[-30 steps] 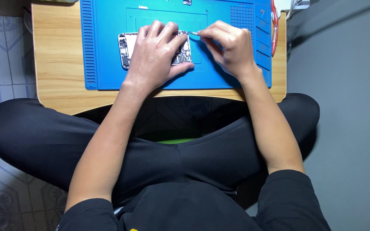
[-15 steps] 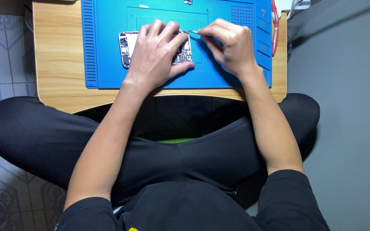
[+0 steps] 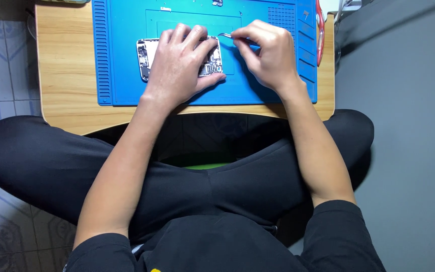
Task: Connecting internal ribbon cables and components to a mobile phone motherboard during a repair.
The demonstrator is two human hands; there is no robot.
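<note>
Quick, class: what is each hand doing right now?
Left hand: open, flat on the opened phone, pinning it to the blue mat.
Right hand: closed around tweezers.

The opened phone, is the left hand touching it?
Touching. The head view shows the left hand lying flat across the opened phone on the blue mat, fingers covering its middle.
</note>
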